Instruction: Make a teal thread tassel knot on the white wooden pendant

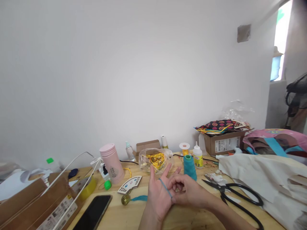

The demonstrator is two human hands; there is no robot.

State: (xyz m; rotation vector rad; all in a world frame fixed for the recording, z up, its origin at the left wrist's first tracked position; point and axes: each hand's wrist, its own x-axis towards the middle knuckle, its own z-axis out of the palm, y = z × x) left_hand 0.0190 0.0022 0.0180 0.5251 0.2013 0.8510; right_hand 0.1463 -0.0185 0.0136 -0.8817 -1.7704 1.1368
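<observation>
My left hand (159,193) is palm up, its fingers spread apart. A strand of blue thread (165,188) crosses its palm diagonally. My right hand (189,193) has its fingers pinched together at the lower end of that strand, against the edge of the left palm. Just behind the right hand stands a cone of teal thread (190,169). To the left of my hands lies a brass-coloured bell-like ball (125,199) with a blue tassel (139,198), partly hidden by the left wrist. A white fan-shaped printed piece (130,184) rests behind it.
Black scissors (224,189) lie open at right beside a cream cloth (254,175). A glue bottle (198,156), a plastic bag of yellow cords (155,159) and a pink tumbler (112,163) stand behind. A phone (93,212) and cardboard box (40,201) are left.
</observation>
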